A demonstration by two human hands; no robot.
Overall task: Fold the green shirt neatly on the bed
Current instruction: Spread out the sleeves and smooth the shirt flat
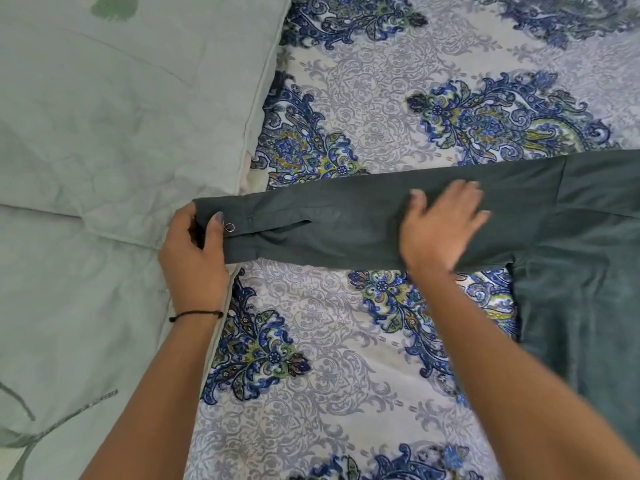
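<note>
- Head view: left hand pinches the cuff of the green shirt; right hand, fingers spread, presses its sleeve flat.
- Smoothing step; next, likely fold the sleeve across the body.

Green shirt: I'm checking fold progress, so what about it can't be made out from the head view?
- Green shirt body: cut off by the right edge, so collar, front and other sleeve are unseen.
- Cuff end: partly covered by the left hand gripping it.
- Right hand: motion-blurred; whether it presses flat or hovers is unclear, and it hides the sleeve beneath.
</note>
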